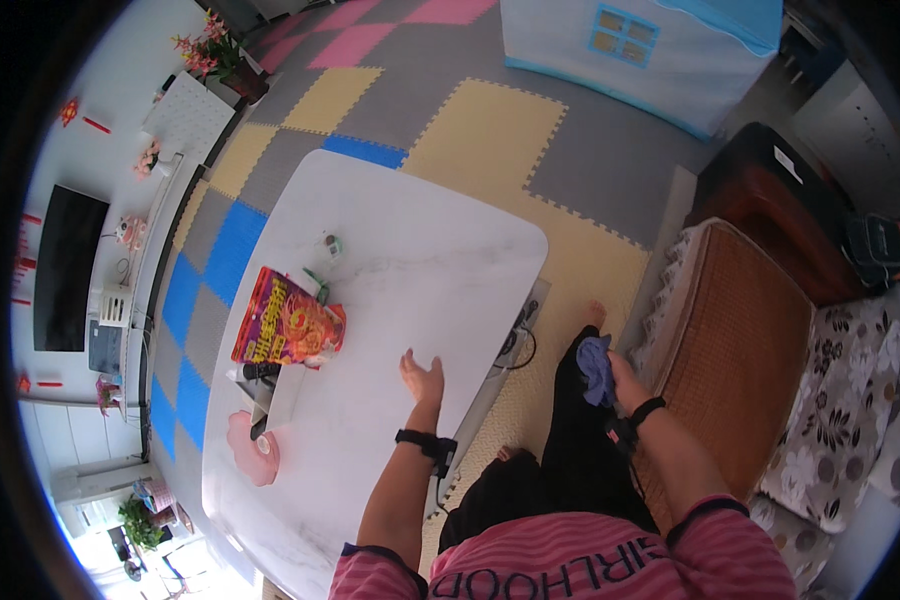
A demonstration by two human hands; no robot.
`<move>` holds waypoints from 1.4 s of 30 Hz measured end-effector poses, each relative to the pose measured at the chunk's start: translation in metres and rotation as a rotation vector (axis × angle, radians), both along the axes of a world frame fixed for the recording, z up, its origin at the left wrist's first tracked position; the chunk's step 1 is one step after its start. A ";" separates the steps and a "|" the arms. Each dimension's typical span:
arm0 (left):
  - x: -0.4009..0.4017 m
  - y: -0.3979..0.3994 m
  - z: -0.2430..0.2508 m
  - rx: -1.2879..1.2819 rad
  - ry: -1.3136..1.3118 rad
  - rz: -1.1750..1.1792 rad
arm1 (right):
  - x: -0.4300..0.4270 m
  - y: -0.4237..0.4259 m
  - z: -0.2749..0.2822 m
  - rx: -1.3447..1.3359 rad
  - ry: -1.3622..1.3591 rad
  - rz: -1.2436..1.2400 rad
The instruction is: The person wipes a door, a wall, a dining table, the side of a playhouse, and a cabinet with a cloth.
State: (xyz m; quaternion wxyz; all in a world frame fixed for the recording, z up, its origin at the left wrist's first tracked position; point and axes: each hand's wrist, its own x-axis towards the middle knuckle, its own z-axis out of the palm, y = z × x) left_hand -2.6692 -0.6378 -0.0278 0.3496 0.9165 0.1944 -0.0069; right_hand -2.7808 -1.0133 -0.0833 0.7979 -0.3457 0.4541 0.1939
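Note:
My right hand (pixel 625 386) grips a crumpled blue-purple cloth (pixel 595 367), held over my leg beside the sofa. Over the near side of the white marble-patterned table (pixel 390 300), my left hand (pixel 422 379) has its fingers apart and holds nothing; whether it touches the top I cannot tell. Beyond it stands a purple and red food pouch (pixel 289 322) bearing writing. A small clear container (pixel 332 246) and a green and white item (pixel 316 285) sit behind the pouch. Nearer are a box-like organizer (pixel 285 394) with dark items and a pink scalloped dish (pixel 251 450).
A sofa with a brown woven seat mat (pixel 727 352) borders my right side. Cables (pixel 521 341) show at a shelf under the table's edge. Coloured foam mats (pixel 487 124) cover the floor, with a blue and white play tent (pixel 630 60) at the far side.

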 end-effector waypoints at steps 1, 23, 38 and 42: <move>0.024 -0.027 0.001 0.013 -0.028 -0.005 | 0.014 -0.014 -0.006 0.005 0.003 0.010; 0.304 -0.216 -0.039 0.465 0.294 0.456 | 0.439 0.046 -0.042 -0.452 -0.987 0.995; 0.299 -0.209 -0.045 0.554 0.278 0.473 | 0.418 0.054 -0.066 -0.158 -0.784 1.099; 0.299 -0.218 -0.052 0.554 0.248 0.463 | 0.336 -0.020 -0.043 -0.388 -0.570 1.040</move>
